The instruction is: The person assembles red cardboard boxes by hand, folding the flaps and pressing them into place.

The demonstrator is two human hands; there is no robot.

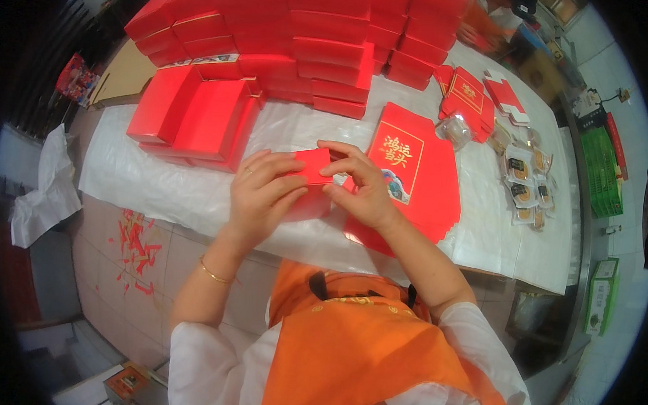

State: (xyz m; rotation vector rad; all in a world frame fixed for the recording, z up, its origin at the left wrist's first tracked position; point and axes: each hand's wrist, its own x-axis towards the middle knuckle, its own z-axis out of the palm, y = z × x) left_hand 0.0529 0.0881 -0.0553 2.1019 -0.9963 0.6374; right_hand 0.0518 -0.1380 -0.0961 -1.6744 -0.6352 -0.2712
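both hands hold a red card [312, 166] at the table [196, 191] edge: left hand [264, 193] fingers pressed on its 9 o'clock side, right hand [360, 186] pinching its 3 o'clock end. flat box [418, 177] lies at 3 o'clock.

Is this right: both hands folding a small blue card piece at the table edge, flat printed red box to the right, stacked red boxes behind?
Not quite: the small card piece held between the left hand and right hand is red, not blue, as the head view shows. The flat printed red box on the right and the stacked red boxes behind are correct.
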